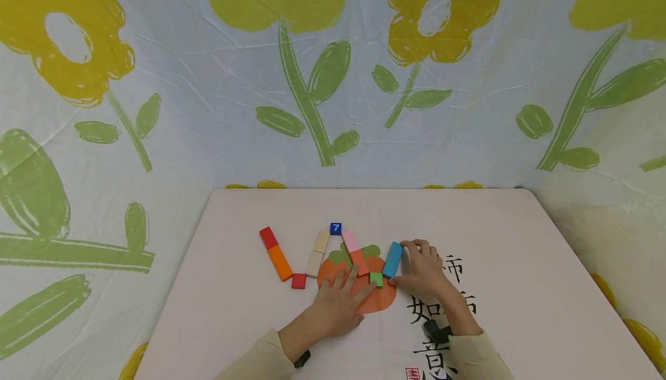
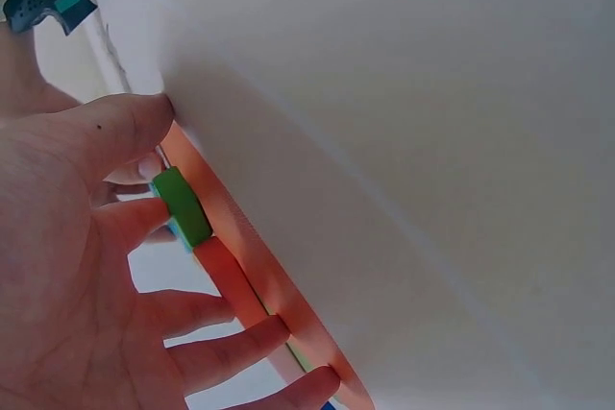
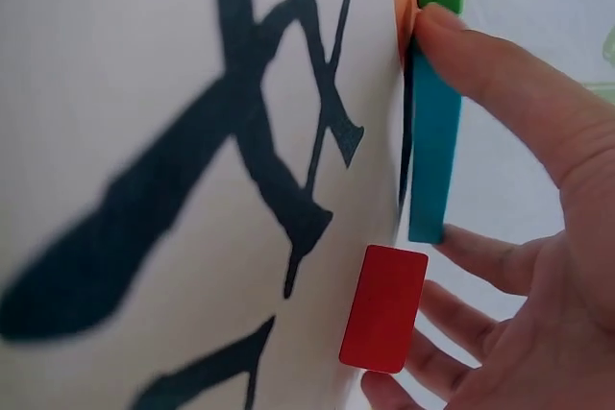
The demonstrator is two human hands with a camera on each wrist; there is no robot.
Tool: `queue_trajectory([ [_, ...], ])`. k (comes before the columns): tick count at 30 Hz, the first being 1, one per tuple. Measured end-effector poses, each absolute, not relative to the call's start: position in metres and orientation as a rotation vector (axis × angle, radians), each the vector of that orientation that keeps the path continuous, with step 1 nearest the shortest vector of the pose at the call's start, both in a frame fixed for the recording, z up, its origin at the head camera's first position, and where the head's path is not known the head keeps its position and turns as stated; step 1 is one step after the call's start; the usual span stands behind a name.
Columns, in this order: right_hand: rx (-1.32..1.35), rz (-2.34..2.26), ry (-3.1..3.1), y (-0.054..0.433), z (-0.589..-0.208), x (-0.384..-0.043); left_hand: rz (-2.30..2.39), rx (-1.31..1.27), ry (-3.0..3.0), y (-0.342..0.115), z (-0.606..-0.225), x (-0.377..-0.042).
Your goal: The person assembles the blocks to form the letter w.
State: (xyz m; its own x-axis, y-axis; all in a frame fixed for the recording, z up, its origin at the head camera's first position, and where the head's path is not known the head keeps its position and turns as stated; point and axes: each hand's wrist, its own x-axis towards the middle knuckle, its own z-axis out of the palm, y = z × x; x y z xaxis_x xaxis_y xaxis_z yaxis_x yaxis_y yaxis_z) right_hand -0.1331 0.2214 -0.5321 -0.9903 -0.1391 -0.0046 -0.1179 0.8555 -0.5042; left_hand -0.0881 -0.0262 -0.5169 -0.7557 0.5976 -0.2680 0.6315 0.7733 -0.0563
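The left hand (image 1: 340,305) lies low over the row of blocks with its fingers spread. Its index finger is at the green block (image 2: 183,206), and another fingertip reaches the coral block (image 1: 359,262). My right hand (image 1: 422,270) pinches the long blue block (image 1: 392,259) end to end, thumb at the near end beside the green block and index finger at the far end. In the right wrist view, a red block (image 3: 384,309) sits against the other fingers of that hand; the hand hides it in the head view.
Leftward, a zigzag row holds red (image 1: 268,237), orange (image 1: 280,262) and small red (image 1: 299,281) blocks, two wooden blocks (image 1: 314,264), a blue cube marked 7 (image 1: 336,229) and a pink block (image 1: 351,241). The tablecloth (image 1: 224,310) has a printed persimmon and black characters.
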Motion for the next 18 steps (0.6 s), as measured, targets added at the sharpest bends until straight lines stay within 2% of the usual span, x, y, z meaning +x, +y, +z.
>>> queue_trajectory([
  [18, -0.214, -0.734, 2.984, 0.2207, -0.531, -0.1318, -0.185, 0.972, 2.731, -0.0265, -0.5137, -0.0881],
])
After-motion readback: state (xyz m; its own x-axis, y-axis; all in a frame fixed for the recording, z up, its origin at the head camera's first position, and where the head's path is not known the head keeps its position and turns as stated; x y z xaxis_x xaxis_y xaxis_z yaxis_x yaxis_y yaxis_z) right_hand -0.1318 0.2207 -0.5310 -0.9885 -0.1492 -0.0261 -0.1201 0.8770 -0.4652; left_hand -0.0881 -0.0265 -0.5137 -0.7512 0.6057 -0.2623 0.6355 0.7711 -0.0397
